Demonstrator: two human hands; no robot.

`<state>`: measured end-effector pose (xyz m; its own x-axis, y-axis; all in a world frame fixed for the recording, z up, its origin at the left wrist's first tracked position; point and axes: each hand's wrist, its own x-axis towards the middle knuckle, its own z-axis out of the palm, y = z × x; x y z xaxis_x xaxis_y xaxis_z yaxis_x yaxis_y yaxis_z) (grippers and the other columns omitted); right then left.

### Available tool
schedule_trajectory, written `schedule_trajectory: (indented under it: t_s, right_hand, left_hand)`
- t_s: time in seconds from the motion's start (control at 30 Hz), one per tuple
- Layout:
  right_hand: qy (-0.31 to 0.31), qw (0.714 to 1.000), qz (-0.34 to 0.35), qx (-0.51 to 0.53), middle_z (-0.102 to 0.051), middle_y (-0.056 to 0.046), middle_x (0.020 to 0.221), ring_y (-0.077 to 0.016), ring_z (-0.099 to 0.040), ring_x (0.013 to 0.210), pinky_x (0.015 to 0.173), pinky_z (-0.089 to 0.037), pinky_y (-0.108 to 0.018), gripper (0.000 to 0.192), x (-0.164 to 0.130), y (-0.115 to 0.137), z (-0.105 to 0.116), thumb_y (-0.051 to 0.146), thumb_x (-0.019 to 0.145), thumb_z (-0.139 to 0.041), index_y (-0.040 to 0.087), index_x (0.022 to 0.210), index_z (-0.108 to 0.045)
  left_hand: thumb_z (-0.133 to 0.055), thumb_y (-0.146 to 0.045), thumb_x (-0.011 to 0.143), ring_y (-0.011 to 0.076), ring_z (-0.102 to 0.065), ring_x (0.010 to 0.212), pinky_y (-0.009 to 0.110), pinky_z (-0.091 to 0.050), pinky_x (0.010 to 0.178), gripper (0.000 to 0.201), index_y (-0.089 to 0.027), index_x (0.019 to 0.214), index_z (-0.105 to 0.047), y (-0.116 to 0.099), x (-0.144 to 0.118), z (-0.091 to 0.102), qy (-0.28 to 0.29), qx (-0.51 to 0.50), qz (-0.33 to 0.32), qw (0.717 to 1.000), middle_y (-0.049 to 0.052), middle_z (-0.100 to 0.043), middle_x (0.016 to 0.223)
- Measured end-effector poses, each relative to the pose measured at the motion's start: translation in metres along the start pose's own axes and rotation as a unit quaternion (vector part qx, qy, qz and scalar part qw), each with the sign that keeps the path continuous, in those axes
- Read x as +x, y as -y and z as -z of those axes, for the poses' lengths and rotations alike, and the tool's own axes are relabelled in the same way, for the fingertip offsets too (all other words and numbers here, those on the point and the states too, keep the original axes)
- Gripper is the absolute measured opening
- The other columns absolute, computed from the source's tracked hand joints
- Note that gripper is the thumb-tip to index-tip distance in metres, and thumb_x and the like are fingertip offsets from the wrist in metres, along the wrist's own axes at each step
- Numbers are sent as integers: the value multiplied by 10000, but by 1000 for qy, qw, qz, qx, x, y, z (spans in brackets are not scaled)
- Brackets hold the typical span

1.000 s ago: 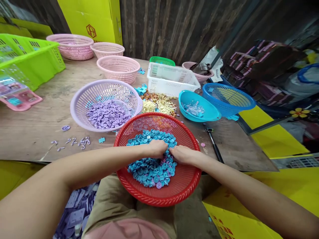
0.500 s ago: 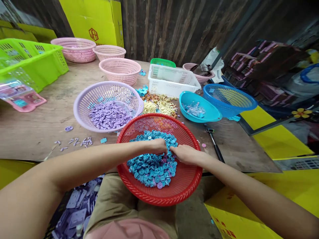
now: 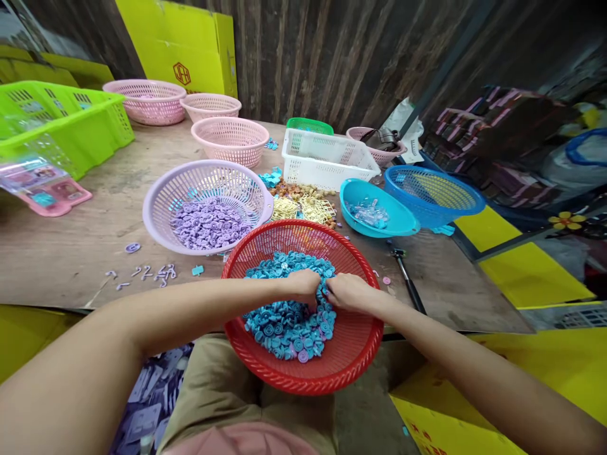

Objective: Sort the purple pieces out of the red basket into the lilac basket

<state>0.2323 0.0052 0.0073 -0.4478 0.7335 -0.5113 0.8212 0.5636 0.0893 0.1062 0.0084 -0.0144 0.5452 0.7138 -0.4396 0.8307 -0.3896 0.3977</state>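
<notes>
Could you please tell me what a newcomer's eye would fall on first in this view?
Probably the red basket at the front centre, with its heap of blue pieces, over which the left hand and right hand are close together. Behind it to the left stands a lilac basket of purple pieces, and a lime-green crate glows at the far left.

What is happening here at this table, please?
Someone's left hand and right hand are close together over blue pieces in a red basket at the table's near edge. Whether they grip anything is hard to see. A few pinkish-purple pieces are mixed in. Behind, to the left, a purple basket holds purple pieces.
</notes>
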Motion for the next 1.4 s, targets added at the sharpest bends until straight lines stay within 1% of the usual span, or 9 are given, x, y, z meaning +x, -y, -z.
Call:
schedule_trajectory:
  t_s: [0.1,0.27,0.6,0.73,0.9,1.0,1.13,1.23,1.4]
  right_hand:
    - [-24,990,35,137,-625,-81,746,-182,-566,696,585,-387,-255,245,-3,-15,12,294,747,-411,133,746,-596]
    - [10,922,56,383,-440,41,524,-64,-376,444,419,-283,-193,238,2,-19,39,372,742,-420,155,670,-487]
    - [-63,827,118,546,-412,26,532,-51,-316,434,412,-295,-185,108,103,82,149,181,760,-415,134,729,-507]
    - [-155,869,146,447,-558,-75,906,-124,-492,752,649,-412,-247,304,121,96,169,220,714,-504,112,998,-520]
    - [-98,941,235,223,-609,-62,827,-123,-506,715,687,-381,-256,212,68,51,130,145,717,-460,108,865,-608]
    - [76,957,246,135,-613,-20,686,-96,-491,586,590,-363,-223,211,25,22,83,115,709,-450,130,799,-640]
    - [213,934,263,118,-635,-11,791,-103,-525,657,591,-360,-199,286,-11,5,23,102,704,-456,186,906,-641]
    - [170,948,242,116,-611,-43,935,-144,-540,813,678,-375,-221,334,-18,-5,0,113,728,-436,200,1006,-601]
    - [-42,988,116,95,-541,-98,1061,-188,-522,929,761,-367,-258,351,-9,-30,0,151,765,-403,186,1088,-537]
  left_hand:
    - [-626,-363,558,98,-452,473,210,-335,426,225,-143,591,-593,12,-12,15,41,-156,-15,987,-13,-497,493]
    - [-537,-358,645,31,-259,365,197,-189,354,225,-149,571,-499,40,-49,44,77,-435,-4,897,-60,-336,453]
    - [-488,-253,667,53,-424,469,197,-357,450,130,-136,719,-510,134,-113,112,-322,-481,110,808,11,-499,623]
    - [-517,-277,647,175,-542,746,309,-445,651,283,-139,893,-539,163,-118,119,-380,-241,231,863,73,-575,813]
    - [-456,-234,715,213,-482,989,339,-371,847,370,-116,1064,-494,113,-113,80,-359,54,127,923,115,-545,1043]
    - [-424,-197,738,171,-509,953,283,-381,827,316,-152,1029,-538,54,-105,40,-199,81,-86,973,79,-570,1022]
    - [-428,-194,744,186,-492,1027,295,-382,839,406,-235,1144,-487,3,-90,-8,2,80,-299,951,58,-545,1126]
    - [-440,-198,748,254,-388,1147,409,-333,893,444,-292,1181,-454,-3,-77,-20,75,100,-244,962,41,-428,1271]
    - [-514,-185,705,299,-322,1175,477,-258,911,385,-318,1065,-547,17,-66,5,11,199,-95,975,39,-440,1259]
